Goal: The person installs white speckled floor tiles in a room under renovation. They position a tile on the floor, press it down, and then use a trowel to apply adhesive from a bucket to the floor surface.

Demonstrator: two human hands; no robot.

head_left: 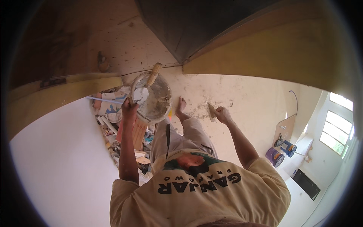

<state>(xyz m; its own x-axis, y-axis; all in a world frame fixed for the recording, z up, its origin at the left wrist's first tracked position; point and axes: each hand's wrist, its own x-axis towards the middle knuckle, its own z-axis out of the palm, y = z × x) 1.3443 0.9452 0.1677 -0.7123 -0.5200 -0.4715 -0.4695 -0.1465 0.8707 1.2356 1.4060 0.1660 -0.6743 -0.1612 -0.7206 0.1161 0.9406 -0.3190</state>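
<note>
Head view: your left hand point(129, 108) clamps the round, plaster-crusted bucket point(152, 97) by its rim. Your right hand point(223, 114) is closed on a flat trowel point(210, 111), well apart from it.

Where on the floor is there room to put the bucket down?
The left hand holds the bucket; the right hand holds a trowel. The floor is bare right of the foot, up to the two tins. Left of the leg it is crowded with a scrap pile.
</note>
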